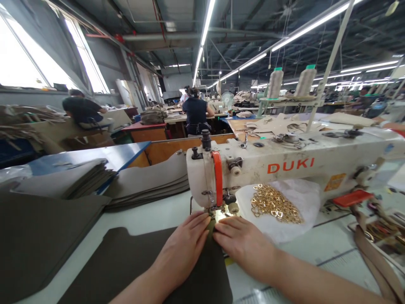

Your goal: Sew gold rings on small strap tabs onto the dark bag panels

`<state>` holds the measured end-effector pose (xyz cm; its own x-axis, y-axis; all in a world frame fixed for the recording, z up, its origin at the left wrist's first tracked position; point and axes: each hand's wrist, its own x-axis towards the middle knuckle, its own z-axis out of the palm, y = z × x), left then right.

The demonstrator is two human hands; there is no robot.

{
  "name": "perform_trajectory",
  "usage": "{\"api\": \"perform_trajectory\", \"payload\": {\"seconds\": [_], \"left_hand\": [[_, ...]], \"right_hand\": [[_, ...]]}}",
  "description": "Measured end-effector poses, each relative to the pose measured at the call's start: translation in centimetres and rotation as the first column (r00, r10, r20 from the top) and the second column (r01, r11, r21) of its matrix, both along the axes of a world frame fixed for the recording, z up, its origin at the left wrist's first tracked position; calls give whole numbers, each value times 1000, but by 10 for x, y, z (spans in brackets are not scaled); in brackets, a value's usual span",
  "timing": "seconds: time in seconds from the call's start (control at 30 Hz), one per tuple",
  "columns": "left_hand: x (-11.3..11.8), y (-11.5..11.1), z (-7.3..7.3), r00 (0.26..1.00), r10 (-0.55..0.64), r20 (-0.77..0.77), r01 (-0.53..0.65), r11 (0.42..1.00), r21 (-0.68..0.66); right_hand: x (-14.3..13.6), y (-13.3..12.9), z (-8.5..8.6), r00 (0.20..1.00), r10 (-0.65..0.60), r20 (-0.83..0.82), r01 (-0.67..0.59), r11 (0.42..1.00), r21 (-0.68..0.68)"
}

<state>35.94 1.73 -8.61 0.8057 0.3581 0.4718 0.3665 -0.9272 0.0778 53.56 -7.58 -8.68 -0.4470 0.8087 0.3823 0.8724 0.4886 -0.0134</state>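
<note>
A dark grey-olive fabric panel (129,261) lies on the sewing machine table, its upper edge at the needle area of a white sewing machine (249,156). My left hand (185,242) holds the panel just left of the presser foot, fingers together and pointing at it. On the other side, my right hand (245,245) grips the panel's edge, with thumb and fingertips close together. A lit patch shows under the machine head. The fingertips partly hide the needle and the fabric there.
Gold-coloured metal rings (275,204) lie on a white plastic bag (306,211) under the machine arm. Stacked dark panels (148,181) stand at left. A red tray (352,197) and hanging strap (363,240) are at right. Co-workers (196,110) sit farther back.
</note>
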Motion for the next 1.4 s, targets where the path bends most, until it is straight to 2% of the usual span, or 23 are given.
{"api": "perform_trajectory", "payload": {"seconds": [0.17, 0.47, 0.77, 1.2, 1.4], "left_hand": [[-6, -1, -6, 995, -18, -98, 24, 998, 59], [-7, 4, -12, 992, -85, -97, 100, 982, 160], [-3, 9, -10, 994, -47, -97, 69, 966, 247], [-2, 10, -13, 999, -38, -30, 42, 988, 146], [-3, 5, -8, 995, -46, -85, 60, 983, 174]], "right_hand": [[-1, -2, 5, 998, 57, 41, -56, 998, -42], [-3, 2, 2, 995, 61, 76, -56, 996, -73], [-4, 5, 4, 998, 29, 58, -25, 997, -68], [-3, 6, 5, 998, 36, 48, -32, 996, -82], [-5, 4, 3, 998, 44, 41, -41, 996, -79]]}}
